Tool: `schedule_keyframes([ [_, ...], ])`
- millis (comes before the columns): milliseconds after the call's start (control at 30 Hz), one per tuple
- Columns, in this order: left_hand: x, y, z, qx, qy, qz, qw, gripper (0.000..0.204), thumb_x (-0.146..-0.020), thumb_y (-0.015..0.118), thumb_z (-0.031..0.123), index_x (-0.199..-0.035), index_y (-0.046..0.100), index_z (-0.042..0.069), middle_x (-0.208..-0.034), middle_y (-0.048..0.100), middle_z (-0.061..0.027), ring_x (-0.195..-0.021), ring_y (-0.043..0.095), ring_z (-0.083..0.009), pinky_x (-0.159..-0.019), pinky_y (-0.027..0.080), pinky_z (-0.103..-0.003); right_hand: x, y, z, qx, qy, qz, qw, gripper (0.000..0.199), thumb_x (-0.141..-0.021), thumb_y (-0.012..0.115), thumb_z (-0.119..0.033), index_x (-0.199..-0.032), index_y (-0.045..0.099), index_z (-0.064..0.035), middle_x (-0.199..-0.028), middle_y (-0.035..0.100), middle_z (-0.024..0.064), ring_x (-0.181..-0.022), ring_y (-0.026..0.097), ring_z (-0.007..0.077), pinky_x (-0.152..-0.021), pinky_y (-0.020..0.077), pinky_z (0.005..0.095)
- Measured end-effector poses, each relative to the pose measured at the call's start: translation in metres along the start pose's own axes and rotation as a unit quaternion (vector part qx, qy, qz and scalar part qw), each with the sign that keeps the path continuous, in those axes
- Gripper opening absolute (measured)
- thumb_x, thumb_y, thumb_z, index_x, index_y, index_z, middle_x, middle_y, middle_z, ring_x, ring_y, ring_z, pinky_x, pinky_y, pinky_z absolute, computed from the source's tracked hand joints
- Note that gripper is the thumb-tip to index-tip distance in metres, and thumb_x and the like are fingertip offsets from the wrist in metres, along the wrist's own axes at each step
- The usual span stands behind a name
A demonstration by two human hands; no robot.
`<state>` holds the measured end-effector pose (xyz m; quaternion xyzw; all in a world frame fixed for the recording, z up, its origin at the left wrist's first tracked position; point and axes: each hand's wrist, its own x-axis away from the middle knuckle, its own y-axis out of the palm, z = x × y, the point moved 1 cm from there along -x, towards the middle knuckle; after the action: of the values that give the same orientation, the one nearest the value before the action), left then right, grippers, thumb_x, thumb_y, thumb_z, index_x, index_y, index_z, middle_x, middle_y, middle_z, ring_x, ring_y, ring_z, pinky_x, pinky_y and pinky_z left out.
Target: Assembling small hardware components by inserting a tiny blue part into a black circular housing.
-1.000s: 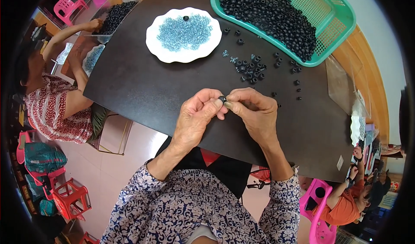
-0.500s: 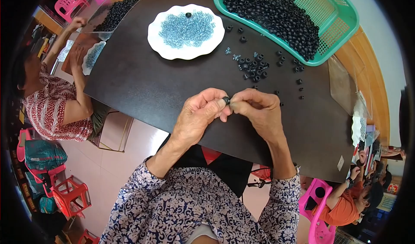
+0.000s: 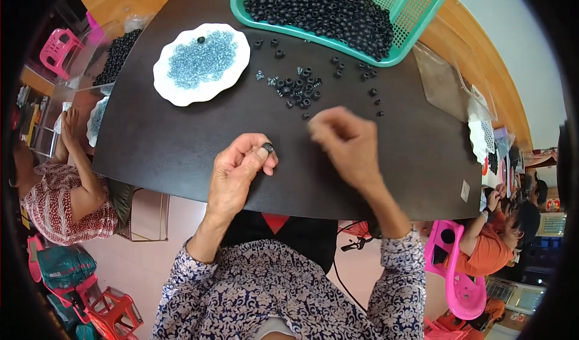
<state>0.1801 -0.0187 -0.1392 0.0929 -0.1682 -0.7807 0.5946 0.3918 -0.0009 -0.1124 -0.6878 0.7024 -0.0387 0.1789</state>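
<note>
My left hand (image 3: 234, 170) is closed over the dark table, pinching a small black plastic part (image 3: 268, 147) between thumb and fingertips. Apart from it, to the right, my right hand (image 3: 353, 144) hovers with bent fingers, smeared by motion; whether anything is in them I cannot make out. Just beyond its fingertips lies a loose cluster of black plastic parts (image 3: 297, 88) with holes, mixed with several tiny metal springs (image 3: 272, 81). At the far left, a white scalloped plate (image 3: 161, 90) bears a heap of small springs (image 3: 202, 62), with one black part on top.
A green plastic basket (image 3: 403, 53) full of black parts stands at the far edge. A clear plastic sheet (image 3: 443, 78) lies at the right. Across on the left, a person in a patterned red top (image 3: 69, 204) sits by another tray; a person in orange (image 3: 479, 249) is at the right.
My hands have come apart: the right has moved away right and forward, toward the cluster. The left still pinches the black part. The whole view has shifted and turned.
</note>
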Motion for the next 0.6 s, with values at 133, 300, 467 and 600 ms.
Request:
schedule_keyframes([
  [133, -0.003, 0.006, 0.0, 0.05, 0.012, -0.012, 0.999, 0.015, -0.099, 0.053, 0.01, -0.106, 0.06, -0.001, -0.087, 0.064, -0.0058, -0.075, 0.058, -0.0096, -0.072, 0.048, -0.023, -0.019, -0.061, 0.023, 0.099, -0.008, 0.093, 0.991, 0.008, -0.089, 0.064, -0.004, -0.093, 0.069, -0.0009, -0.072, 0.061, -0.0035, -0.064, 0.052, 0.0027, -0.058, 0.0426, 0.0192],
  [300, -0.004, 0.004, 0.0, 0.068, 0.008, -0.015, 0.998, 0.016, -0.099, 0.054, 0.012, -0.106, 0.06, -0.001, -0.087, 0.064, -0.007, -0.076, 0.059, -0.0104, -0.073, 0.049, -0.025, -0.023, -0.071, 0.034, 0.203, -0.02, 0.022, 0.979, 0.014, -0.085, 0.067, -0.006, -0.095, 0.07, 0.0025, -0.067, 0.061, 0.0012, -0.059, 0.051, 0.006, -0.056, 0.0436, 0.0234],
  [467, -0.003, 0.003, 0.0, 0.056, 0.014, -0.014, 0.998, 0.016, -0.099, 0.055, 0.013, -0.105, 0.06, -0.001, -0.088, 0.064, -0.0074, -0.075, 0.059, -0.0106, -0.074, 0.049, -0.025, -0.024, -0.053, 0.034, 0.255, -0.048, 0.004, 0.966, 0.016, -0.079, 0.071, -0.006, -0.093, 0.07, 0.0021, -0.071, 0.064, 0.0074, -0.059, 0.056, 0.0134, -0.059, 0.0469, 0.0282],
  [600, -0.004, 0.005, 0.0, 0.049, 0.019, -0.012, 0.999, 0.016, -0.099, 0.054, 0.012, -0.105, 0.06, -0.001, -0.088, 0.064, -0.0074, -0.075, 0.058, -0.0105, -0.073, 0.049, -0.025, -0.025, -0.047, 0.035, 0.318, -0.102, 0.024, 0.942, 0.016, -0.077, 0.073, -0.007, -0.09, 0.069, 0.0019, -0.075, 0.065, 0.0097, -0.061, 0.059, 0.02, -0.062, 0.0493, 0.0319],
])
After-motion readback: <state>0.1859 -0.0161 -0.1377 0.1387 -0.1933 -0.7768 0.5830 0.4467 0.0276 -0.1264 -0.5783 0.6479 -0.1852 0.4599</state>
